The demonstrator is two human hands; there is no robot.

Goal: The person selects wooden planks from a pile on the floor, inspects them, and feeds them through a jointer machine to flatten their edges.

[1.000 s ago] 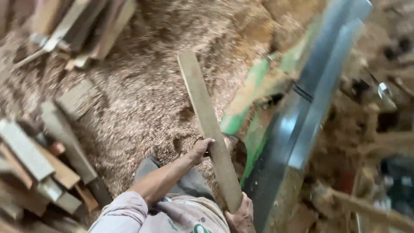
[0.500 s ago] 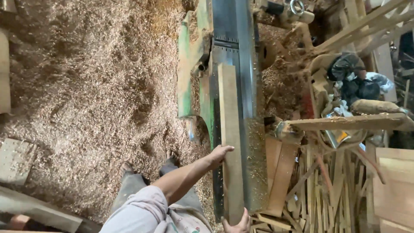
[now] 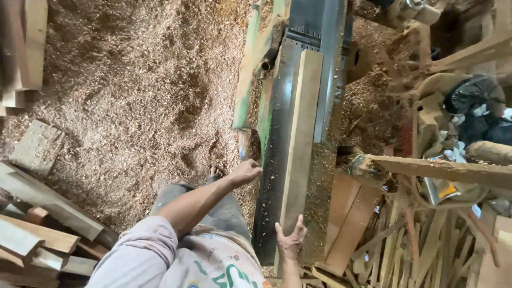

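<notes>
Sawdust-strewn floor (image 3: 133,96). My right hand (image 3: 290,240), fingers spread, pushes the long pale wooden plank (image 3: 300,144) along the dark steel machine table (image 3: 274,160) — left hand (image 3: 245,172) loosely curled, empty. Next: steady forward feed.

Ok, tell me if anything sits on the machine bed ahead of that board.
Nothing visible does. The board lies lengthwise on the dark machine bed, the right hand at its near end, the left hand off to the side. Only scattered shavings lie on the bed.

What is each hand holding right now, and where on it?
The right hand presses the near end of the long pale wooden board lying on the dark machine bed; the left hand holds nothing.
</notes>
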